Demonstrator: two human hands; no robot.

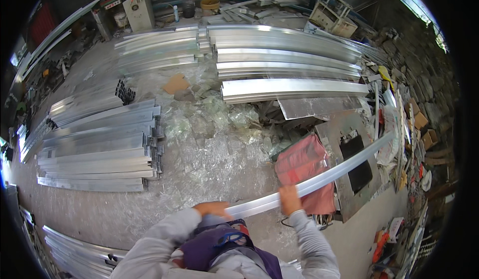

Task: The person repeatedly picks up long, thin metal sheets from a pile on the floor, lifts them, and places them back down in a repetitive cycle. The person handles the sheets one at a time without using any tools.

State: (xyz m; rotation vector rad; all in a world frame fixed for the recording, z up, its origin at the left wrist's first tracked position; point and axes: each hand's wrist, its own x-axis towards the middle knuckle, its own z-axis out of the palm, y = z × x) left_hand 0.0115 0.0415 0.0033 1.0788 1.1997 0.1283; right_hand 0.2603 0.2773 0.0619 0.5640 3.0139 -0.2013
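A long silvery aluminium profile (327, 177) slants from in front of my waist up to the right. My right hand (289, 199) is wrapped round it, some way in from its near end. At that near end is my left hand (212, 208), its fingers curled against the metal; they are slightly blurred and the thumb is hidden. Beyond the profile, a red cloth-like cover (303, 162) hangs beside a grey metal panel (327, 137) with dark openings, and the bar passes in front of both.
Stacked aluminium profiles (95, 146) lie on the left floor, with more stacks (294, 87) ahead. Crumpled clear plastic film (199, 139) covers the floor between. Another profile bundle (75, 249) lies at lower left. Scrap and cartons (421, 117) crowd the right side.
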